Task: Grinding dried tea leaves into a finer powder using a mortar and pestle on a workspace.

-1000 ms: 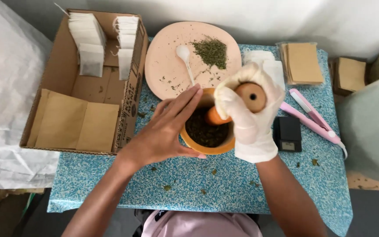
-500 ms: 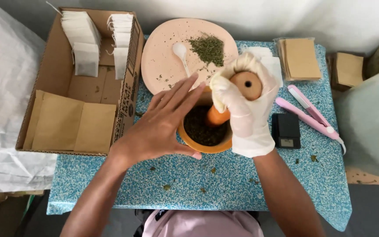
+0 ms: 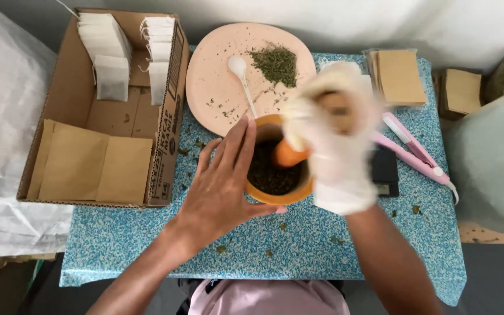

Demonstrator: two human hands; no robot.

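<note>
An orange wooden mortar (image 3: 275,195) full of dark crushed leaves stands on the blue speckled table (image 3: 298,245). My bare left hand (image 3: 223,184) lies flat against the mortar's left side, fingers spread, steadying it. My right hand (image 3: 336,140), in a white glove, is closed around a wooden pestle (image 3: 290,154) whose orange end is down in the leaves. The right hand is blurred with motion.
A pink plate (image 3: 223,76) with dried green herbs (image 3: 275,63) and a white spoon (image 3: 241,76) sits behind the mortar. At left, a cardboard box (image 3: 170,105) holds white tea bags and brown envelopes. At right lie a small black scale (image 3: 385,169), a pink sealer (image 3: 415,151) and brown envelopes (image 3: 401,79).
My right hand has swung the pestle round inside the mortar and now blurs. My left hand has slid a little lower on the mortar's side, fingers more upright.
</note>
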